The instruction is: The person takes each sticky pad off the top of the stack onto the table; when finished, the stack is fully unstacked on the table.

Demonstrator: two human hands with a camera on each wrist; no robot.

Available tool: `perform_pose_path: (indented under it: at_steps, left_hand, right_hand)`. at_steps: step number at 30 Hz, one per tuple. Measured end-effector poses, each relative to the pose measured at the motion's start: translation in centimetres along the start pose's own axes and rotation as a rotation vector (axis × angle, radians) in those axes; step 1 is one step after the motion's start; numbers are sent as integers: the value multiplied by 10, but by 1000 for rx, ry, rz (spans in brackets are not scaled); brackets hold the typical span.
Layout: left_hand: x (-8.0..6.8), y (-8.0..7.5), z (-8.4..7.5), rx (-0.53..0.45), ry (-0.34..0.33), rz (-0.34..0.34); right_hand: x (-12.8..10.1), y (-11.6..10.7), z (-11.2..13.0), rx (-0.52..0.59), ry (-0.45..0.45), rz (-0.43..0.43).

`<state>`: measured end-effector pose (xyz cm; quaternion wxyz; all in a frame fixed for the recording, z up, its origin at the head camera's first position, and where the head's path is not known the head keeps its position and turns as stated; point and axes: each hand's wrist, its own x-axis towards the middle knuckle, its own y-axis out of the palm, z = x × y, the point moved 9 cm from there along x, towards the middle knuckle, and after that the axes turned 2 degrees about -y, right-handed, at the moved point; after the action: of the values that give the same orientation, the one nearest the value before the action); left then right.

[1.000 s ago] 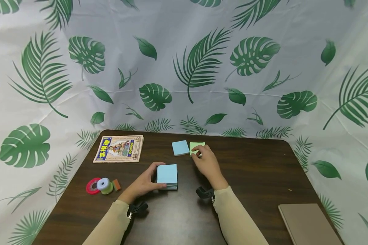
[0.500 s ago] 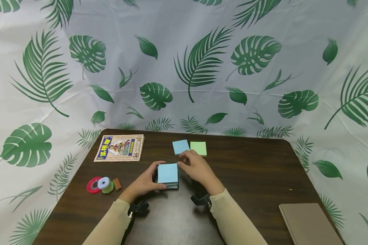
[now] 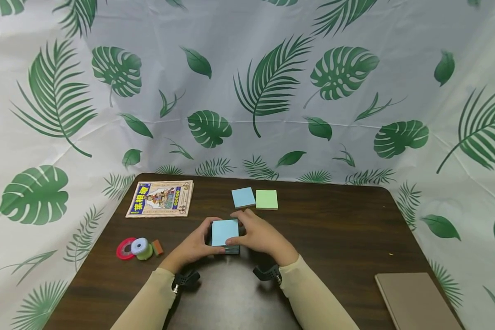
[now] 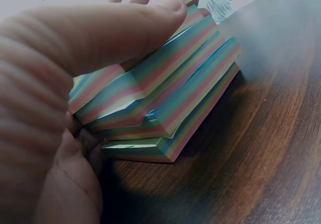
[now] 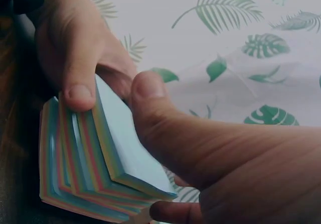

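A stack of sticky note pads [image 3: 224,231] stands on the table between both hands, pale blue on top. Striped, slightly uneven pad edges of the stack [image 4: 173,103] fill the left wrist view. My left hand [image 3: 193,244] grips its left side, the thumb along the front edges. On the right side, my right hand [image 3: 264,234] holds the upper part, its thumb at the front corner of the top pad and its fingers behind, partly hidden. Beyond the stack lie a blue sticky note pad [image 3: 243,197] and a green sticky note pad [image 3: 266,200], side by side.
A booklet [image 3: 161,199] lies at the back left. Nearer on the left are a red ring-shaped roll [image 3: 122,251], a spool [image 3: 142,249] and a small orange-brown block [image 3: 157,247]. A tan notebook [image 3: 416,300] lies at the front right of the dark table [image 3: 334,238].
My right hand has moved from the green pad back to the stack and now holds its right side. The green pad stays beside the blue one. My left hand keeps its grip.
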<state>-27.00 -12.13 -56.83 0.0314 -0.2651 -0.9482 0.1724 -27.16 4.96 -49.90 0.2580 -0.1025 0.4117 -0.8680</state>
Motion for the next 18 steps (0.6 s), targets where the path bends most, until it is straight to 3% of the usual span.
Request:
perform_pose_path:
  at_steps: [9, 18]
  left_hand:
    - [1, -3, 1, 15, -29, -21]
    - [2, -3, -1, 21, -9, -9]
  right_hand:
    - [2, 4, 0, -79, -5, 11]
    - [5, 8, -7, -46, -17, 12]
